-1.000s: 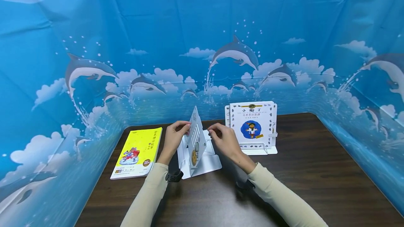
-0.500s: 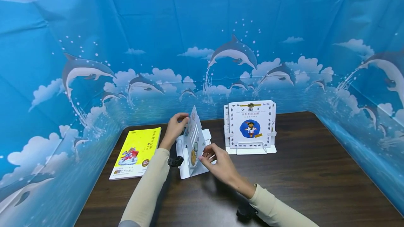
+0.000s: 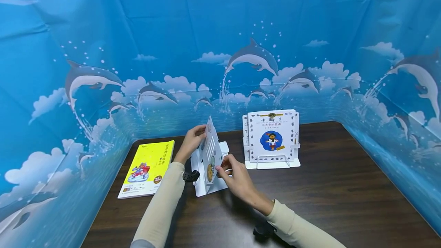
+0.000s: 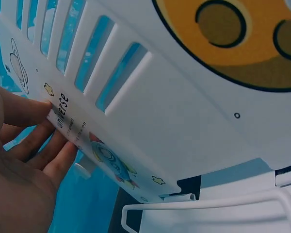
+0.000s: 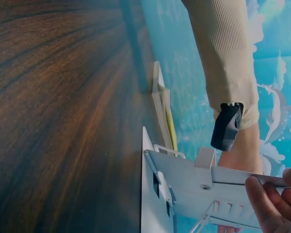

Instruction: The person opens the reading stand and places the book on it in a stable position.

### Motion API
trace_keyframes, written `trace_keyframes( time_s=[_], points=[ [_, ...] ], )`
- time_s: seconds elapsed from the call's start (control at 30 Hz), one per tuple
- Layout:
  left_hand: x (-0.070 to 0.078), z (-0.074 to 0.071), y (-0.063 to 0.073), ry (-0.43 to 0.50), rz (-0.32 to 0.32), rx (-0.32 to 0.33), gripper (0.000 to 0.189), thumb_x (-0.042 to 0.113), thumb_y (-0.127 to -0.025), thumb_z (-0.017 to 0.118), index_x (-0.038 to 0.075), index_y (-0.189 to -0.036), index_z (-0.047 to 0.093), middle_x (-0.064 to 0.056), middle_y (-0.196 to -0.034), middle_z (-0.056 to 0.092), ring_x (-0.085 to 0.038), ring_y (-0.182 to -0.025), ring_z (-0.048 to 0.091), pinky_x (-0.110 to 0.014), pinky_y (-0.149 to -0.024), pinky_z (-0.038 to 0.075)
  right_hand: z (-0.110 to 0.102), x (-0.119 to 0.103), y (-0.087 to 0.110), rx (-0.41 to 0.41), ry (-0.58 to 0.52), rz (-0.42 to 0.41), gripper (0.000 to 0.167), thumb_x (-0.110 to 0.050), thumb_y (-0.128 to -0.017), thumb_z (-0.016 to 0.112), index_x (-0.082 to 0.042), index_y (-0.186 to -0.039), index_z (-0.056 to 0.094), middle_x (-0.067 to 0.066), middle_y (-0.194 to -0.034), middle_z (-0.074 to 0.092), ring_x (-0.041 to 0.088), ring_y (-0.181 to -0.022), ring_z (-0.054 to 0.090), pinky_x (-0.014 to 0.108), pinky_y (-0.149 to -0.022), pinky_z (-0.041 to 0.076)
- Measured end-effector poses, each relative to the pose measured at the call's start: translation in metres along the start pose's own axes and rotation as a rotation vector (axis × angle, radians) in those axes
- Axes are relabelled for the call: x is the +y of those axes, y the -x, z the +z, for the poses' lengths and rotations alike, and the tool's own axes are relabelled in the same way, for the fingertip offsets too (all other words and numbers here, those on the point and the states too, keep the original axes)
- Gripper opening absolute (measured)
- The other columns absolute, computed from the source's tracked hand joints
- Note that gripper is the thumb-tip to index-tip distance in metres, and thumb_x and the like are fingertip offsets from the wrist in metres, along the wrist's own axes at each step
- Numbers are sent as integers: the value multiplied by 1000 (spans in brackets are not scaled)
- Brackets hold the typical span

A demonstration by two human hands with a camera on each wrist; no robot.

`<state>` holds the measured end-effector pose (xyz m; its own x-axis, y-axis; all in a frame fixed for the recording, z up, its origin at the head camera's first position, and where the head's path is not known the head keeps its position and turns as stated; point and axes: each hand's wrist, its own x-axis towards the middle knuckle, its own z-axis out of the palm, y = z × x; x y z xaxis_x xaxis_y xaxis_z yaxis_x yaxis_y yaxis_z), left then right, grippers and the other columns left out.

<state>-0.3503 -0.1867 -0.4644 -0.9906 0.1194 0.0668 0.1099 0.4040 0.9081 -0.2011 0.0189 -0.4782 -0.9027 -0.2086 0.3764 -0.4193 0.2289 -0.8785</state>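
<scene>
A white book stand (image 3: 214,151) is set on the table, its slotted, cartoon-printed panel raised above a flat base (image 3: 202,190). At the panel's far edge is my left hand (image 3: 191,144). In the left wrist view, the thumb of my left hand (image 4: 26,155) lies on the printed face and the fingers are behind the edge. My right hand (image 3: 237,177) pinches the near edge; the right wrist view shows thumb and fingers of the right hand (image 5: 271,206) around that thin edge. A white wire page holder (image 4: 208,206) spans the panel's bottom.
Left of the stand lies a yellow book (image 3: 153,163), flat on the dark wood table (image 3: 330,198). To the right, a second white stand (image 3: 295,162) props up a white picture book (image 3: 256,133). A blue dolphin-print curtain (image 3: 193,18) surrounds the table's back and sides.
My right hand has come down from beside the stand's back part to pinch the panel's near edge. My left hand has shifted slightly along the far edge.
</scene>
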Motion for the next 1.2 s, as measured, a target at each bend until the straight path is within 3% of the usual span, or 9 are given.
trace_keyframes(
  time_s=[0.23,0.43,0.73,1.2],
  points=[
    [-5,-9,3,49,2,26,46,6,-108,58,7,-154,54,-20,-152,59,-37,-142,56,-54,-120,44,-1,1,-5,-16,-13,-11,12,-7,-103,70,-3,-109,60,16,-97,76,33,-81,79,18,-69,61],
    [-13,-17,6,69,-25,67,47,9,-108,62,8,-154,54,-18,-152,59,-35,-142,56,-53,-120,45,-4,4,-9,-5,12,-13,11,-4,-102,70,-3,-108,60,15,-94,76,28,-78,79,19,-68,61],
    [-16,-25,10,40,-77,157,48,11,-106,65,9,-153,54,-16,-153,58,-34,-142,55,-53,-121,44,-15,9,-22,42,109,-19,12,-4,-100,72,-4,-102,60,15,-86,77,31,-73,78,21,-63,58],
    [-26,-37,18,53,-126,258,48,14,-101,74,4,-145,56,-19,-137,63,-33,-125,61,-49,-110,52,-45,21,-63,148,367,18,8,-9,-100,75,-4,-101,69,8,-87,76,13,-68,68,25,-61,52]
  ],
)
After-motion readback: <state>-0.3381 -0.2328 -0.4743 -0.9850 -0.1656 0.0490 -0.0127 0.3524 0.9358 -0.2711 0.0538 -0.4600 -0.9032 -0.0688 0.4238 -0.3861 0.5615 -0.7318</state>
